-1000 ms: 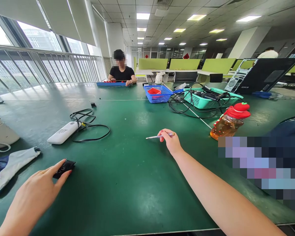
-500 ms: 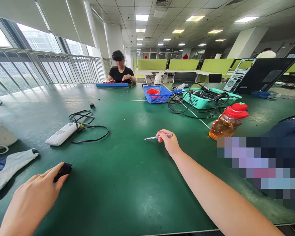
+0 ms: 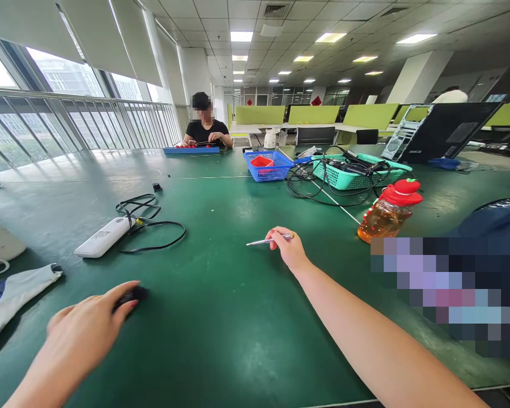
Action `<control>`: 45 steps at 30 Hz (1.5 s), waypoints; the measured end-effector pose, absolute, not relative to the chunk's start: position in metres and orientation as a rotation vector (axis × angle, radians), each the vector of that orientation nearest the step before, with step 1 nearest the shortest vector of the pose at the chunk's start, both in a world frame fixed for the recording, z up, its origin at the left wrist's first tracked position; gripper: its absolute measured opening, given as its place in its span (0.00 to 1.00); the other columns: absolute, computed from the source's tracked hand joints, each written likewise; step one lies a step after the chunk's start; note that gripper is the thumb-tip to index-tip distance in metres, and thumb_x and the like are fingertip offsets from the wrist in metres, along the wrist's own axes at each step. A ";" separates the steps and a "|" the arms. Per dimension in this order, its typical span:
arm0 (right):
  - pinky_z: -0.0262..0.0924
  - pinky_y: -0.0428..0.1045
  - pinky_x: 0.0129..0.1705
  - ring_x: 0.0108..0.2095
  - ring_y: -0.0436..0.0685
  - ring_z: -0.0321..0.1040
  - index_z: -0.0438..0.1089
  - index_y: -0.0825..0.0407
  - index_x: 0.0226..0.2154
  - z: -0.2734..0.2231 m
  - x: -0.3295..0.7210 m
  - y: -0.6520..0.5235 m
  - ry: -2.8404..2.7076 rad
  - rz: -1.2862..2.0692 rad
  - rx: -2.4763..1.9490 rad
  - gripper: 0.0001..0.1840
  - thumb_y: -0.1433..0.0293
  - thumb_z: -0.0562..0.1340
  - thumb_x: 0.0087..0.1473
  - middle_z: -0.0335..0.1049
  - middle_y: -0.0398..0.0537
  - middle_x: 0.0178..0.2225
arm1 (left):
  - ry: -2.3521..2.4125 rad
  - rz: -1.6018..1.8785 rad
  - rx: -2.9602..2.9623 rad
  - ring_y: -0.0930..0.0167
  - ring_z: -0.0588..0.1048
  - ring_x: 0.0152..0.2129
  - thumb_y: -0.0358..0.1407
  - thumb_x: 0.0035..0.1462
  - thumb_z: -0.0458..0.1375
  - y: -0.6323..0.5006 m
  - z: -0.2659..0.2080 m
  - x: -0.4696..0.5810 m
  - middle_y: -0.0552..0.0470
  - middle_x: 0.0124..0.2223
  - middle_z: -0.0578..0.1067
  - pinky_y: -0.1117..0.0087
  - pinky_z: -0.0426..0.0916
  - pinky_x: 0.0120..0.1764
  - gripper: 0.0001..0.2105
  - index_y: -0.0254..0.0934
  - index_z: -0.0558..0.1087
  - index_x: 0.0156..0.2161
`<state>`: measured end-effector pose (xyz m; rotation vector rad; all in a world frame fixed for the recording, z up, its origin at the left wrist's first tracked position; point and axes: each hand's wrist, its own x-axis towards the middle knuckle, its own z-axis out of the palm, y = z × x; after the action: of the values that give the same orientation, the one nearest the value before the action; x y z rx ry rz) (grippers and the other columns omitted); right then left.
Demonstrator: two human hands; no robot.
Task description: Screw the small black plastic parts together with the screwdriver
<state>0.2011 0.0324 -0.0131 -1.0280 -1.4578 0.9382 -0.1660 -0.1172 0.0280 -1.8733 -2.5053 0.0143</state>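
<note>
My left hand (image 3: 85,334), at the lower left, grips a small black block-like object (image 3: 139,293) between thumb and fingers, low over the green tabletop. Fingers cover part of that object and it is blurred, so its kind cannot be made out. Near the middle, my right hand (image 3: 292,250) is closed around the handle of a slim screwdriver (image 3: 258,243), whose silver shaft points left and lies almost level. Beyond my left hand is a white power bank (image 3: 104,238) with a black cable (image 3: 170,248) looped beside it.
A blue basket (image 3: 270,174) and a green basket (image 3: 344,181) heaped with black cables stand farther back. On the right is a red-lidded bottle (image 3: 385,218) of amber liquid. A cloth (image 3: 23,294) lies at left. Across the table (image 3: 221,340) sits another person (image 3: 206,131).
My left hand has moved right across the table with the black object. My right hand keeps the screwdriver in nearly the same place. The view has shifted slightly.
</note>
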 end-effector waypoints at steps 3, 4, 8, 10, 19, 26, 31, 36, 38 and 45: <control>0.57 0.48 0.28 0.22 0.52 0.60 0.69 0.50 0.20 -0.011 0.200 0.031 -1.467 0.941 -1.029 0.17 0.57 0.58 0.52 0.62 0.41 0.16 | -2.196 -0.178 -2.402 0.62 0.77 0.41 0.45 0.61 0.45 -0.097 0.053 -0.105 0.51 0.45 0.80 0.58 0.64 0.49 0.20 0.51 0.71 0.53; 0.57 0.48 0.28 0.22 0.52 0.60 0.69 0.50 0.20 -0.011 0.200 0.030 -1.471 0.938 -1.028 0.18 0.57 0.58 0.52 0.62 0.41 0.16 | -2.079 -0.230 -2.487 0.63 0.76 0.41 0.42 0.61 0.45 -0.087 0.057 -0.086 0.52 0.45 0.80 0.57 0.63 0.52 0.19 0.52 0.72 0.53; 0.54 0.48 0.27 0.22 0.52 0.58 0.68 0.50 0.18 -0.010 0.200 0.028 -1.491 0.880 -1.031 0.22 0.54 0.56 0.54 0.60 0.41 0.16 | -1.787 -0.305 -2.646 0.64 0.74 0.45 0.33 0.62 0.47 -0.035 0.046 -0.029 0.52 0.47 0.79 0.53 0.57 0.56 0.18 0.50 0.70 0.53; 0.52 0.49 0.26 0.20 0.51 0.56 0.65 0.50 0.16 -0.010 0.200 0.026 -1.509 0.820 -1.034 0.25 0.52 0.56 0.56 0.57 0.41 0.16 | -1.728 -0.344 -2.653 0.62 0.73 0.47 0.30 0.62 0.47 -0.008 0.031 -0.013 0.49 0.49 0.78 0.50 0.55 0.57 0.20 0.48 0.68 0.56; 0.53 0.55 0.47 0.23 0.51 0.61 0.63 0.49 0.19 -0.001 0.188 0.012 -1.954 0.329 -0.868 0.21 0.59 0.55 0.59 0.67 0.40 0.19 | -1.868 -0.564 -2.747 0.62 0.73 0.50 0.32 0.62 0.50 0.039 -0.010 -0.010 0.42 0.53 0.76 0.59 0.65 0.52 0.27 0.40 0.54 0.66; 0.50 0.56 0.51 0.26 0.51 0.63 0.67 0.48 0.24 -0.002 0.180 0.005 -2.170 0.154 -0.795 0.13 0.63 0.57 0.58 0.71 0.40 0.23 | -1.879 -0.814 -2.845 0.64 0.73 0.50 0.29 0.58 0.53 0.045 -0.015 -0.015 0.48 0.53 0.77 0.61 0.65 0.55 0.29 0.39 0.56 0.65; 0.50 0.55 0.51 0.26 0.50 0.64 0.67 0.49 0.25 -0.003 0.180 0.006 -2.191 0.102 -0.790 0.12 0.65 0.57 0.59 0.71 0.40 0.23 | -1.873 -0.822 -2.866 0.63 0.70 0.54 0.31 0.57 0.55 0.043 -0.012 -0.018 0.49 0.55 0.76 0.59 0.62 0.58 0.31 0.39 0.55 0.65; 0.50 0.56 0.52 0.26 0.50 0.64 0.67 0.48 0.24 -0.001 0.179 0.003 -2.222 0.002 -0.779 0.13 0.68 0.56 0.58 0.71 0.40 0.23 | -1.861 -0.806 -2.864 0.64 0.69 0.55 0.31 0.57 0.55 0.041 -0.012 -0.019 0.50 0.55 0.76 0.59 0.61 0.59 0.30 0.40 0.56 0.65; 0.50 0.57 0.53 0.26 0.50 0.63 0.68 0.48 0.24 0.000 0.178 0.002 -2.234 -0.056 -0.755 0.13 0.68 0.55 0.58 0.71 0.40 0.23 | -1.861 -0.810 -2.868 0.63 0.69 0.55 0.32 0.57 0.55 0.041 -0.013 -0.019 0.50 0.54 0.76 0.59 0.61 0.59 0.29 0.40 0.57 0.64; 0.48 0.58 0.55 0.27 0.52 0.61 0.70 0.48 0.25 0.007 0.176 -0.003 -2.376 -0.242 -0.705 0.12 0.69 0.56 0.58 0.69 0.41 0.23 | -1.812 -0.787 -2.882 0.62 0.71 0.53 0.32 0.57 0.56 0.044 -0.014 -0.020 0.46 0.54 0.75 0.60 0.64 0.57 0.22 0.37 0.67 0.57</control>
<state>0.1757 -0.0033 0.0070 -0.7054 -2.3760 -0.2416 -0.0203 0.0436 -0.0140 -2.8817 -1.8116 -0.7870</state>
